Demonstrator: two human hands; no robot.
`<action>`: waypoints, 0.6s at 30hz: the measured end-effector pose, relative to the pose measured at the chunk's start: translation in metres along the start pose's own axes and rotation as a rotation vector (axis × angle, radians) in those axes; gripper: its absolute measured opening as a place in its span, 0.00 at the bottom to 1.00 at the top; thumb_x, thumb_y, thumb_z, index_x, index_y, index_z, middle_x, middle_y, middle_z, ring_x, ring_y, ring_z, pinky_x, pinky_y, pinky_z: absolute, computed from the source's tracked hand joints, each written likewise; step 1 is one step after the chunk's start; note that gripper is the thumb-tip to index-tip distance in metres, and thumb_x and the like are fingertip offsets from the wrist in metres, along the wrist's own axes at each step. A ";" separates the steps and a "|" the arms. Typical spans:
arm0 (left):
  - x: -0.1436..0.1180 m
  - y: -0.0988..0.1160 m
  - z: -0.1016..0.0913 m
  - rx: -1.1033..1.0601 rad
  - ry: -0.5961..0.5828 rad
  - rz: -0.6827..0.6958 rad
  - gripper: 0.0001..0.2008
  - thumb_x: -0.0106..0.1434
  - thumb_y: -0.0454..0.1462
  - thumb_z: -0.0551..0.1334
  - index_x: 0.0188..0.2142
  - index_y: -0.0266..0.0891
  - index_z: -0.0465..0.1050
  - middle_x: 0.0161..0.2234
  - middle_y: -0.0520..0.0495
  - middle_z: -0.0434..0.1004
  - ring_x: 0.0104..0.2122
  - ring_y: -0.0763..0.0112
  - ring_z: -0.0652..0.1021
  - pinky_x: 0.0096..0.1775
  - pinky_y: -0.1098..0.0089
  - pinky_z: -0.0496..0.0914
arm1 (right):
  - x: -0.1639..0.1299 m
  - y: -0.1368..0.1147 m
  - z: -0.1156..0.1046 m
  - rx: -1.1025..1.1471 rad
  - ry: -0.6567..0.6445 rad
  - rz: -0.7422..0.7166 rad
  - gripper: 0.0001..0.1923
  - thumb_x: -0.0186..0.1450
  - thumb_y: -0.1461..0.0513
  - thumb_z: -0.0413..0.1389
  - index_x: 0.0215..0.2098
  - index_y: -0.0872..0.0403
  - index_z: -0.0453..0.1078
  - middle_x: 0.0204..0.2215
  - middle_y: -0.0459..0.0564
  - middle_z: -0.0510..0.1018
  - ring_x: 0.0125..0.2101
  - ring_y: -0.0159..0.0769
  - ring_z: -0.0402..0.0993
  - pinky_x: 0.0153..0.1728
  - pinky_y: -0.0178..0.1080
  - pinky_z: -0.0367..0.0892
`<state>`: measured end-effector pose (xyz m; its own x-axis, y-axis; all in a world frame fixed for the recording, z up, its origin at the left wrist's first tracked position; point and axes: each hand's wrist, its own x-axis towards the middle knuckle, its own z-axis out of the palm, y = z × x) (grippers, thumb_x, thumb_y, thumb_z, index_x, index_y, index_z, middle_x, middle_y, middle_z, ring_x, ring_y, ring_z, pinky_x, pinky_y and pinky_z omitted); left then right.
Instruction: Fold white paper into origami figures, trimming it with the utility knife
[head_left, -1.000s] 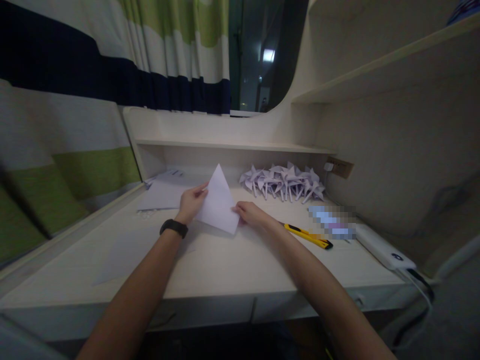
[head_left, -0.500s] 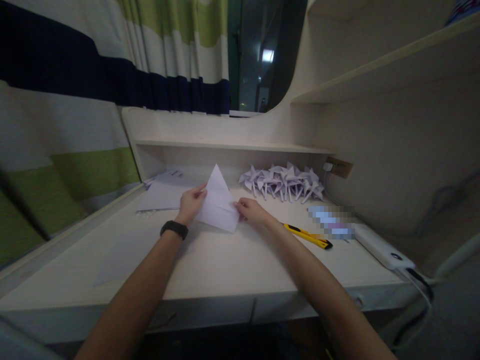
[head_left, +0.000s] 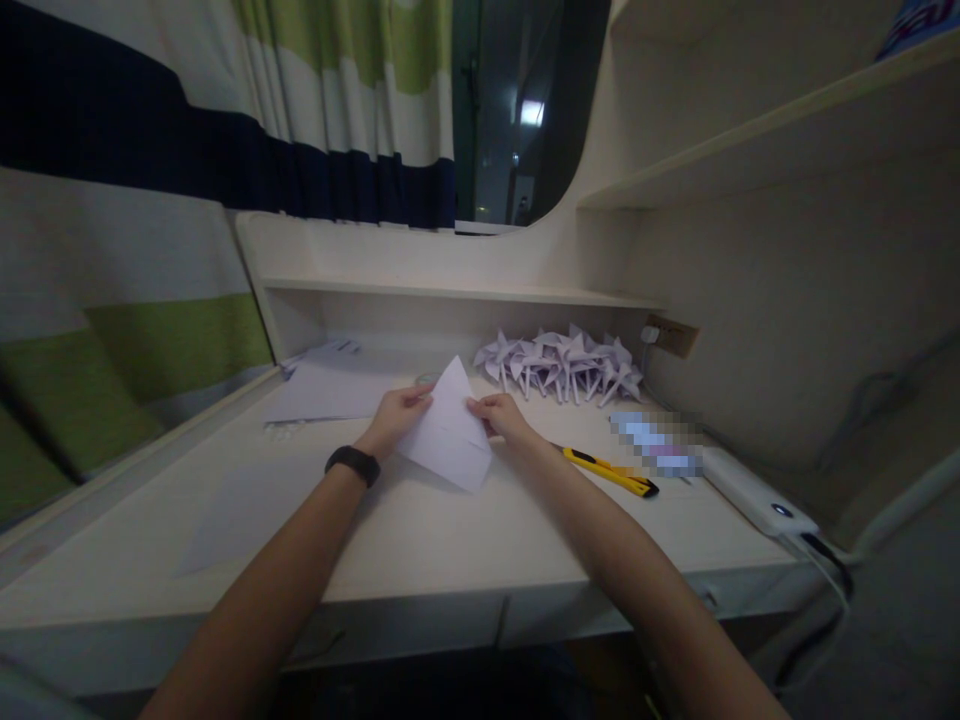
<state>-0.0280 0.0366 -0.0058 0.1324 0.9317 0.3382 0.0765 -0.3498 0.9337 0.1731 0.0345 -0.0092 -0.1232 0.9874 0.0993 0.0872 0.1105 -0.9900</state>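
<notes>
While both hands pinch it from opposite sides, the folded white paper stands tilted just above the desk, near its middle, its point aimed up and away. The left hand closes thumb and fingers on the left edge; the right hand grips the right edge the same way, probably to keep the thin sheet taut and the layers aligned. A black wristband circles the left wrist. The sheet looks smooth, crisp and triangular. To the far right lies a heap of spiky paper pinwheels; a yellow utility knife rests to the right, flat loose sheets to the far left.
</notes>
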 end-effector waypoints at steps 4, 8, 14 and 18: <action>-0.003 0.002 0.001 0.003 0.025 -0.016 0.28 0.54 0.42 0.64 0.52 0.29 0.71 0.38 0.40 0.80 0.31 0.65 0.77 0.31 0.69 0.70 | -0.001 0.000 0.000 0.018 0.004 0.012 0.22 0.52 0.48 0.62 0.18 0.57 0.65 0.13 0.43 0.68 0.14 0.27 0.62 0.15 0.30 0.57; -0.007 0.006 0.001 -0.008 -0.108 -0.040 0.28 0.54 0.43 0.65 0.52 0.30 0.71 0.37 0.41 0.80 0.29 0.66 0.77 0.30 0.70 0.69 | -0.002 -0.001 0.000 0.059 -0.012 0.033 0.18 0.52 0.50 0.63 0.21 0.57 0.68 0.16 0.45 0.71 0.16 0.28 0.65 0.17 0.30 0.59; -0.012 0.008 0.005 0.029 -0.256 -0.063 0.25 0.55 0.43 0.65 0.50 0.32 0.73 0.37 0.42 0.80 0.29 0.65 0.77 0.30 0.69 0.69 | -0.002 0.002 -0.001 0.134 0.062 0.065 0.14 0.53 0.54 0.61 0.24 0.59 0.69 0.22 0.51 0.76 0.21 0.31 0.70 0.20 0.32 0.63; -0.011 0.005 0.004 0.067 -0.290 -0.066 0.25 0.55 0.42 0.64 0.51 0.32 0.73 0.35 0.42 0.80 0.30 0.64 0.76 0.31 0.68 0.68 | 0.000 0.004 -0.003 0.185 0.122 0.063 0.12 0.50 0.58 0.63 0.25 0.58 0.69 0.24 0.50 0.77 0.22 0.31 0.70 0.22 0.32 0.64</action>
<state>-0.0248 0.0245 -0.0050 0.4012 0.8892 0.2199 0.1587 -0.3039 0.9394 0.1768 0.0354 -0.0133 -0.0021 0.9993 0.0367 -0.0935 0.0364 -0.9950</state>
